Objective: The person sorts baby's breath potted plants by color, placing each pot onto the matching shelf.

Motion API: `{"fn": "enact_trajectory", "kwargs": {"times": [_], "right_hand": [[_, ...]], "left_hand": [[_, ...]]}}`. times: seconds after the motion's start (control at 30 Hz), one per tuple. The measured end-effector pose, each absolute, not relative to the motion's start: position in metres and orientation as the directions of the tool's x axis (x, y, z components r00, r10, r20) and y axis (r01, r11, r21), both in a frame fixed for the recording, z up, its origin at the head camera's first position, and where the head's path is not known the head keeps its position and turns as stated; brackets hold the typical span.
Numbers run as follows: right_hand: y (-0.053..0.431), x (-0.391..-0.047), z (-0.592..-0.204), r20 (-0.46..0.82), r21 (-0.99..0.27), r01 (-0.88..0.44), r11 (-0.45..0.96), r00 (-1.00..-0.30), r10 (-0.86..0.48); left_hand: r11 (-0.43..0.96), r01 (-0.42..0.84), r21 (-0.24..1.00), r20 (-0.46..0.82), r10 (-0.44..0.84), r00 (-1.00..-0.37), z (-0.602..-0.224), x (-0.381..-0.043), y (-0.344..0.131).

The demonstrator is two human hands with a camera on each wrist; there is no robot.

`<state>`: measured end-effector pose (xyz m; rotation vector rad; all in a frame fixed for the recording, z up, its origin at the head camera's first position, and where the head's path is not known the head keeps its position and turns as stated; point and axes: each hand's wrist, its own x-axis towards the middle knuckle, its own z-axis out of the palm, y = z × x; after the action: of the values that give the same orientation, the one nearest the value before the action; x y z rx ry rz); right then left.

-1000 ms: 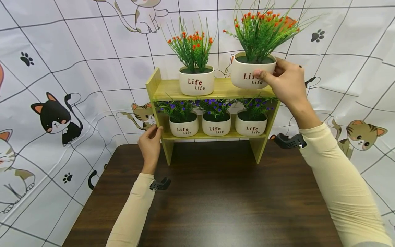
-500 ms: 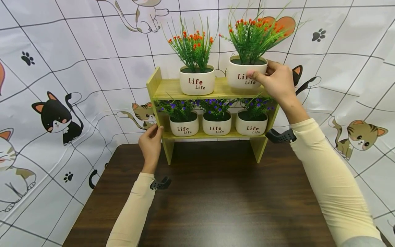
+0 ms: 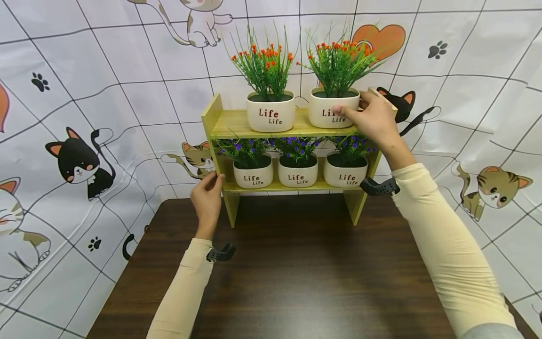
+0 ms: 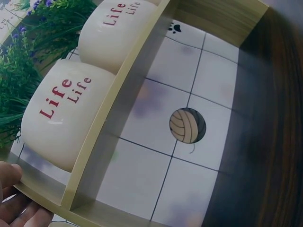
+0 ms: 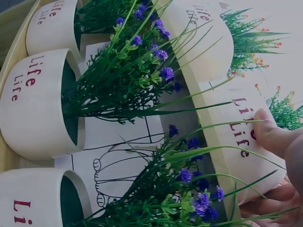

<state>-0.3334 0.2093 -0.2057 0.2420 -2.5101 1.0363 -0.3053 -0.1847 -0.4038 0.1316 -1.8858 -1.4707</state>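
Note:
My right hand (image 3: 374, 117) grips a white "Life" flowerpot (image 3: 323, 117) with orange flowers by its right side, thumb across the front lettering. The pot sits at the top board of a pale wooden shelf (image 3: 237, 125). To its left stands another orange-flowered pot (image 3: 271, 115). My left hand (image 3: 206, 195) pinches the shelf's left side panel near the lower board; in the left wrist view its fingertips (image 4: 12, 174) lie on the panel edge. On the lower board is a row of purple-flowered pots: left (image 3: 253, 176), middle (image 3: 298, 175) and right (image 3: 346, 175).
The shelf stands at the back of a dark wooden table (image 3: 296, 273). Behind it hangs a white sheet (image 3: 127, 103) with grid lines and printed cats. The shelf's right side panel (image 3: 355, 205) rises beside my right wrist.
My right hand has moved left and down with the orange-flowered pot, from above the top board's right part to the board. My left hand stays at the side panel.

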Motion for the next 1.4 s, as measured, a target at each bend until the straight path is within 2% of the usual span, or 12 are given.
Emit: {"fn": "enact_trajectory", "kwargs": {"times": [0.2,1.4], "right_hand": [[0.2077,-0.3341,-0.2042,0.369,-0.645,-0.287,0.709,-0.929,-0.04],[0.2048,-0.3296,-0.2114,0.396,-0.622,-0.271,0.735,-0.918,-0.003]], "left_hand": [[0.328,0.341,0.881,0.468,-0.494,-0.733,-0.4037,-0.3046,-0.1846],[0.324,0.332,0.886,0.457,-0.484,-0.746,-0.4015,-0.3022,-0.1824]]}}
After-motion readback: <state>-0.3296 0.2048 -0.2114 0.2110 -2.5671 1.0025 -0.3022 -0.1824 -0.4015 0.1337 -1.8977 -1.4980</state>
